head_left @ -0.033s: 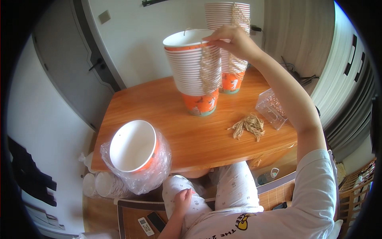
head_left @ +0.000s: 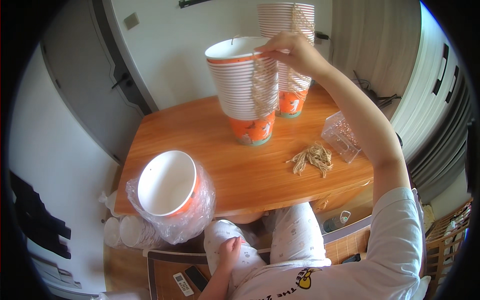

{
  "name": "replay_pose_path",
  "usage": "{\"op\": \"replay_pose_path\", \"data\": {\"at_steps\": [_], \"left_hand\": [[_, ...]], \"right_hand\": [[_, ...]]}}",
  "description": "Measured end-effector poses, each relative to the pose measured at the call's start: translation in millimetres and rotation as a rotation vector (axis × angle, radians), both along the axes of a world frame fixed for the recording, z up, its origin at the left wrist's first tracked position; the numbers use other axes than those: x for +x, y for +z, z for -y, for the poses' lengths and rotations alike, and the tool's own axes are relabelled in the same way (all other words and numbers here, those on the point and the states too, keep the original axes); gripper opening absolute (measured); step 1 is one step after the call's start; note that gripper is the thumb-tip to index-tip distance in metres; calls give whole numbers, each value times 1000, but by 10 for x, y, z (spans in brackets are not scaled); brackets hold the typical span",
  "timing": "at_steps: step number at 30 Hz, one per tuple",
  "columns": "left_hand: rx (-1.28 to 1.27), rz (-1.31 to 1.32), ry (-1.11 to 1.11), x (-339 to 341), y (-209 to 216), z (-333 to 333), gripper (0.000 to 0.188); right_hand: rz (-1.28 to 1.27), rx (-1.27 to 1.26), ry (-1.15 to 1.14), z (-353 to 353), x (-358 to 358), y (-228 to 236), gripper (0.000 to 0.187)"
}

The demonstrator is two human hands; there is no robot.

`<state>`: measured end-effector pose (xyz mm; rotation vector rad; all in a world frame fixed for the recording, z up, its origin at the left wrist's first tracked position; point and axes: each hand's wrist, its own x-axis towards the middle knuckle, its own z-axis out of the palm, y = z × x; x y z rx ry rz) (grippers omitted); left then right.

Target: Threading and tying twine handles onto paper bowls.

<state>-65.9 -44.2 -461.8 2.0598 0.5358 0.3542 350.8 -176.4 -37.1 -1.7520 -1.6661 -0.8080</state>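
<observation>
My right hand point(head_left: 292, 52) reaches across the table, its fingers pinching the rim of the top paper bucket point(head_left: 235, 48) in a tall nested stack. These buckets have white rims and orange sides, and twine handles point(head_left: 262, 87) hang down the stack's right side. A bit of twine also shows at the top bucket's far rim. My left hand point(head_left: 231, 252) rests on my thigh with its fingers curled closed. A small reddish spot shows at its fingertips; I cannot make out what, if anything, it holds.
Behind stands a second bucket stack point(head_left: 287, 25). A twine bundle point(head_left: 314, 158) lies beside a clear plastic box point(head_left: 341, 136) of small copper-coloured pieces. At the table's left edge are plastic-wrapped buckets point(head_left: 167, 183). A remote point(head_left: 183, 284) and a phone point(head_left: 196, 278) lie beside me.
</observation>
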Motion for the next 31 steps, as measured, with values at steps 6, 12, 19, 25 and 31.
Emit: {"op": "replay_pose_path", "data": {"at_steps": [6,12,19,25,31], "left_hand": [[32,34,-7,-8,-46,-3,28],[24,77,-12,4,-1,21,28],[1,59,-20,-49,107,26,21],[651,636,-113,-104,905,-184,6],[1206,800,366,-388,1929,-738,37]], "right_hand": [[-75,-20,22,-16,-22,-41,23],[-87,-50,-4,8,-16,-83,25],[-125,-6,13,-1,-29,-206,25],[-145,100,58,8,-39,-279,23],[62,169,-253,-2,-553,-449,52]]}}
